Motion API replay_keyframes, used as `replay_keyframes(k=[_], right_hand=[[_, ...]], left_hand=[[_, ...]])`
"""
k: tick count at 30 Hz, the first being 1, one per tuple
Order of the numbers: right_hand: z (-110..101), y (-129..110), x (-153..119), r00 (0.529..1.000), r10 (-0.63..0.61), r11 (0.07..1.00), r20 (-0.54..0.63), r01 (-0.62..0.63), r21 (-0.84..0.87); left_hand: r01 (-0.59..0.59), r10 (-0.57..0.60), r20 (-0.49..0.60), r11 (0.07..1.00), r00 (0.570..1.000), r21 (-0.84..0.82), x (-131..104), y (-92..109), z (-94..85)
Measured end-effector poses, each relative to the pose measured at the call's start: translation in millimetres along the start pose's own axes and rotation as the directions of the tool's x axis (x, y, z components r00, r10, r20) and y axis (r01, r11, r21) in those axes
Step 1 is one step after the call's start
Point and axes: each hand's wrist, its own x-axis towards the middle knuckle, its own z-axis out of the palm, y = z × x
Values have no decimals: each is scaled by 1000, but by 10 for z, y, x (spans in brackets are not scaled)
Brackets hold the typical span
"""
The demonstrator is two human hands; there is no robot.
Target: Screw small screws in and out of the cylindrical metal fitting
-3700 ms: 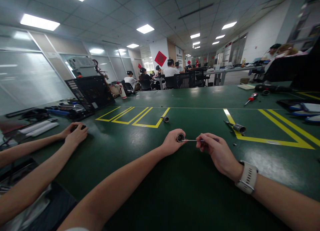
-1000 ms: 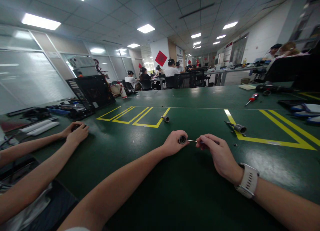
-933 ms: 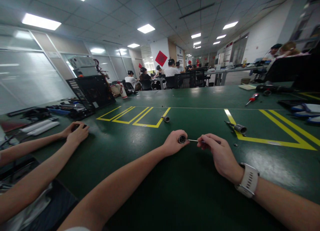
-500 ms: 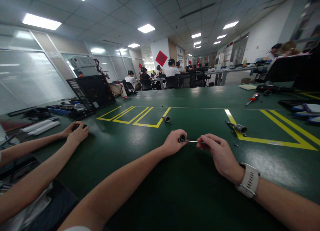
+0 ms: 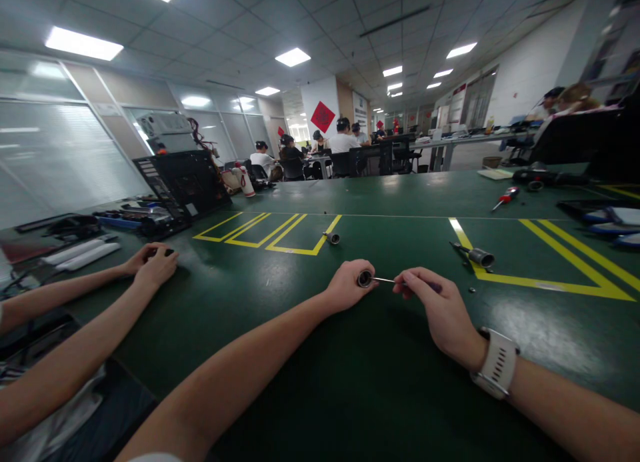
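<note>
My left hand (image 5: 346, 287) is closed around a small round metal cylinder (image 5: 365, 279), its hollow end turned towards me. A screwdriver (image 5: 384, 280) with a thin shaft is gripped in my right hand (image 5: 434, 302), its dark handle partly hidden by the fingers. The shaft's tip reaches the cylinder's rim; whether it sits inside or against the edge I cannot tell. Right of my right hand, another metal cylindrical part (image 5: 481, 257) with a pointed dark end lies on the yellow tape. A similar small cylinder (image 5: 333, 238) rests farther back.
Yellow tape outlines (image 5: 547, 286) mark the green table (image 5: 280, 315). At left, a co-worker's hands (image 5: 153, 265) hold a small dark object. A red screwdriver (image 5: 507, 197) and blue-handled tools (image 5: 617, 229) lie at right. A black computer case (image 5: 187, 189) stands at back left.
The screwdriver's shaft has tilted slightly, its tip end now a little higher against the cylinder. My left hand keeps its place; the right has barely shifted.
</note>
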Motion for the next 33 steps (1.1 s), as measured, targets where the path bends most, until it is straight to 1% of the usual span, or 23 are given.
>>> replay_keyframes(k=[3,7,8,10,12,13,14,16,17,19,22,25,27,29,33], right_hand=[[27,-76,-41,998,-58,984,1,57,-170],[100,-160,-90,983,-170,905,75,185,-383],[111,-172,-94,980,-174,891,94,197,-408],[113,-183,-89,984,-146,889,100,175,-423],[91,-176,-65,993,-79,916,83,105,-387],[75,-164,-46,996,-39,939,74,62,-339],[58,-146,-23,998,2,964,66,16,-266],[34,-100,25,995,88,995,52,-86,-47],[28,-77,49,989,140,987,48,-143,70],[26,-40,86,970,237,936,48,-242,257],[32,-21,110,949,309,872,57,-307,382],[30,-20,105,946,316,859,64,-314,405],[28,-11,92,953,296,876,63,-297,379],[28,5,77,968,245,916,51,-249,315],[25,7,41,994,111,986,11,-111,124]], left_hand=[[-26,25,20,999,999,30,6,6,-6],[-39,35,45,995,998,87,14,15,-10],[-43,38,48,994,998,103,14,18,-11],[-55,48,58,991,997,125,12,26,-14],[-71,61,81,990,995,121,7,32,-18],[-75,64,92,991,994,114,5,34,-19],[-75,65,99,992,993,105,3,34,-21],[-61,52,100,994,994,89,0,30,-21],[-50,42,93,995,995,81,0,27,-20],[-33,29,75,998,997,52,-1,18,-17],[-19,20,49,1000,999,-20,-1,12,-13],[3,0,36,997,999,-71,-2,14,-16],[17,-14,36,997,999,-76,0,18,-20],[19,-17,38,997,999,-69,2,24,-23],[26,-25,31,998,999,-48,7,37,-24]])
